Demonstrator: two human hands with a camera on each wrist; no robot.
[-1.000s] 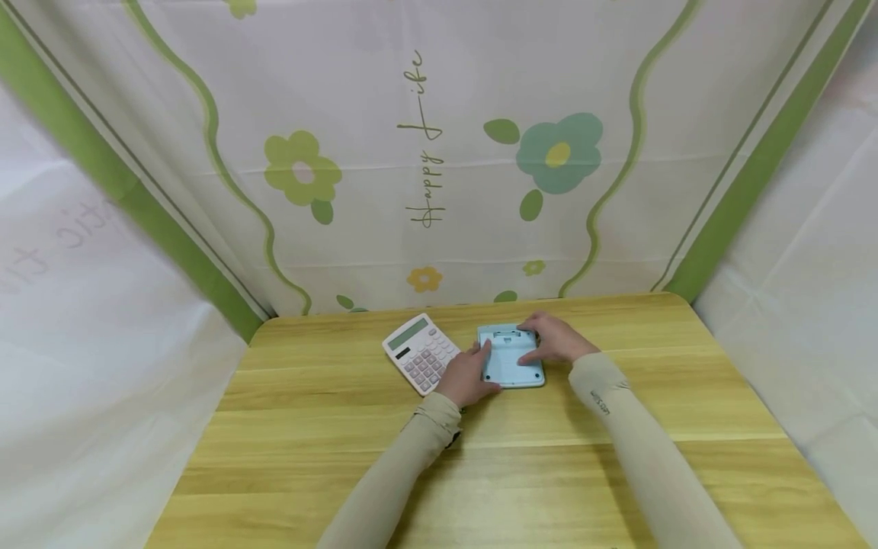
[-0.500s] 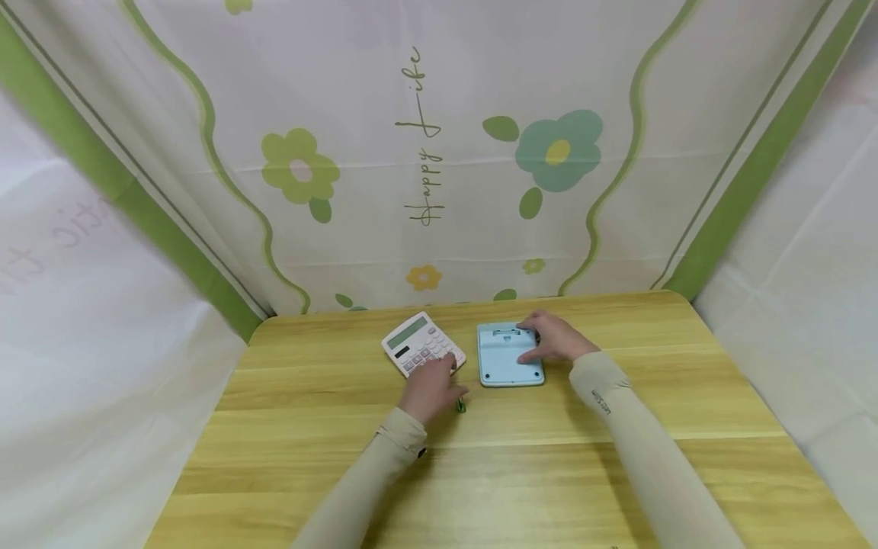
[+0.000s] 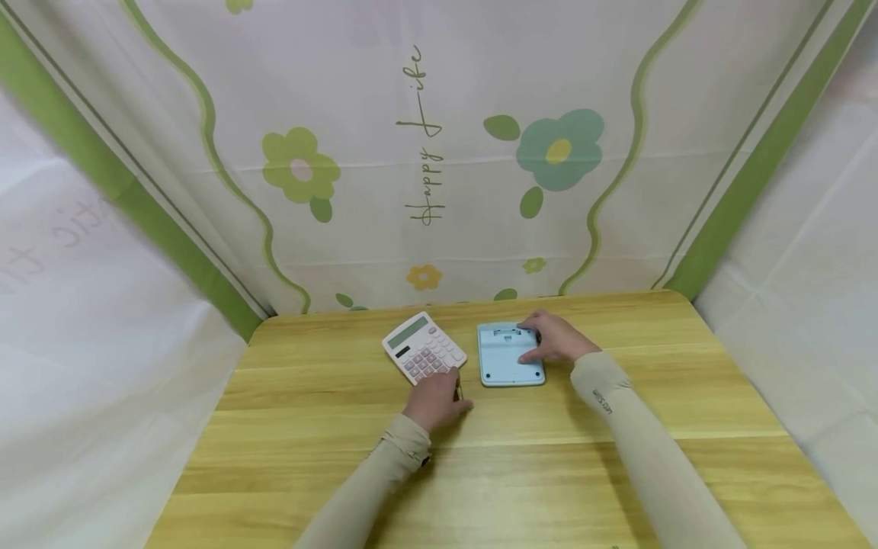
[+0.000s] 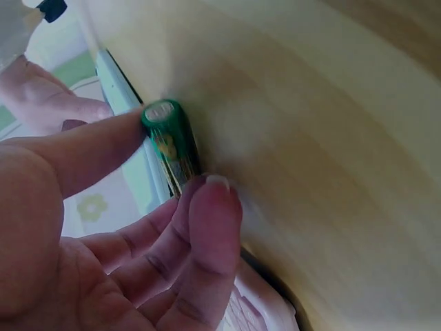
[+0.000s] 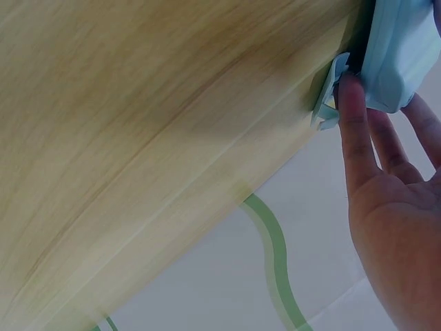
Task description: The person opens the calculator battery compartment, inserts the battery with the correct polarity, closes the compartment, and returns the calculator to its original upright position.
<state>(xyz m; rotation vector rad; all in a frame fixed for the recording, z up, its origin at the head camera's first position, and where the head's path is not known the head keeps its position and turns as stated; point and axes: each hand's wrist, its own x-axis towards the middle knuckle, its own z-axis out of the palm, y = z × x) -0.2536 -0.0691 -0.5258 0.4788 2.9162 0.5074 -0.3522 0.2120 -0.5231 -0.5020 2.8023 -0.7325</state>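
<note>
My left hand (image 3: 434, 400) pinches a small green battery (image 4: 173, 146) between thumb and fingertips, low over the table in front of a white calculator (image 3: 424, 347). That calculator lies face up and tilted to the left, its lower corner partly behind the hand. My right hand (image 3: 557, 338) grips the right side of a light blue calculator (image 3: 504, 358) that lies face down. An opened battery slot (image 3: 507, 334) shows near its far edge. In the right wrist view, a small light blue piece (image 5: 331, 93) stands beside the fingertip; what it is I cannot tell.
Both calculators are near the back of a wooden table (image 3: 521, 473). A white curtain (image 3: 357, 99) with flowers and lettering hangs right behind the table's far edge, and white sheets (image 3: 89, 343) hang at both sides.
My left hand has left the blue calculator, moved left and nearer, uncovered the battery on the table and taken hold of it. The right hand stays on the blue calculator.
</note>
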